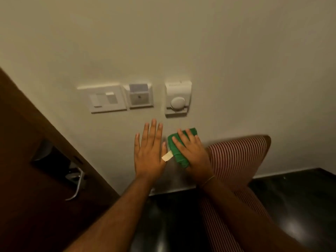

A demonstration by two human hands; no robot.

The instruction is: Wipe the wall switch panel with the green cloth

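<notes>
A white wall switch panel [106,99] sits on the cream wall, left of a key-card holder [139,96] and a white thermostat [178,98]. My right hand [193,153] holds a folded green cloth [177,149] flat toward the wall, below the thermostat and apart from the switch panel. My left hand [150,151] is spread with fingers apart, empty, below the card holder. A pale strip, like a bandage or a tag, shows beside the left thumb.
A dark wooden door [36,160] with a metal lever handle [76,186] stands at the left. A red-and-white striped chair [240,160] is at the right, close to my right arm. Dark glossy floor [300,206] lies below.
</notes>
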